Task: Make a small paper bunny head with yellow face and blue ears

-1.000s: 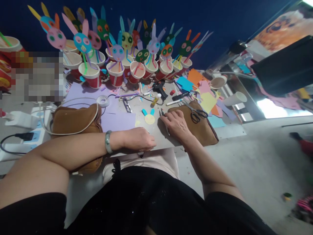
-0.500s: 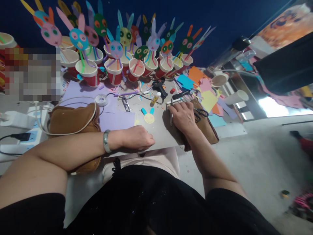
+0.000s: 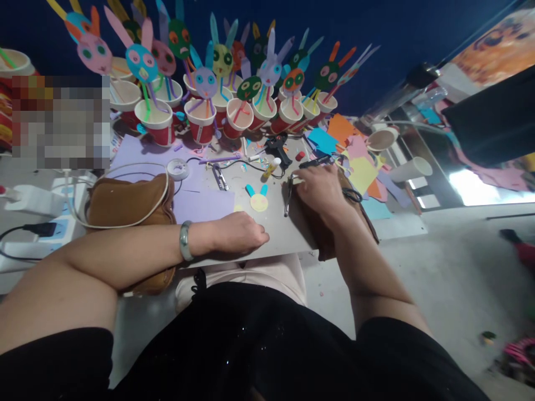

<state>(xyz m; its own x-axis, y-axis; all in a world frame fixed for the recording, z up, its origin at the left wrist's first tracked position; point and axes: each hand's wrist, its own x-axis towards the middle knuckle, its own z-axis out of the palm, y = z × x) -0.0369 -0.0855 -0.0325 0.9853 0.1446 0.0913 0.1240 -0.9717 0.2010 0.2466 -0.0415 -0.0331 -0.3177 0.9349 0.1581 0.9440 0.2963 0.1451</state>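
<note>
My left hand [image 3: 242, 232] rests as a loose fist at the front edge of the table [image 3: 284, 236]; whatever its curled fingers may hold is hidden. A small paper rabbit face [image 3: 258, 203], pale yellow with blue ears, lies flat just beyond it. On the right, my right hand [image 3: 321, 188] is over a brown pouch [image 3: 312, 225]. Its fingertips close on the upper end of a slim dark pen [image 3: 288, 196] with a silvery tip pointing down toward me. A yellow glue bottle [image 3: 271, 169] with a white cap lies past the rabbit face.
Red-and-white paper cups [image 3: 200, 122] with rabbit faces on straws line the back. A black glue gun [image 3: 279, 150], a utility knife [image 3: 220, 177] and a tape roll [image 3: 178, 169] lie midway. Coloured paper [image 3: 361, 172] is at right; a brown bag [image 3: 129, 203] and power strips [image 3: 62, 223] at left.
The pen has swung left and its lower end now sticks out clear of my right hand, whose fingers have shifted to its top. My left hand stays put. The view has shifted slightly.
</note>
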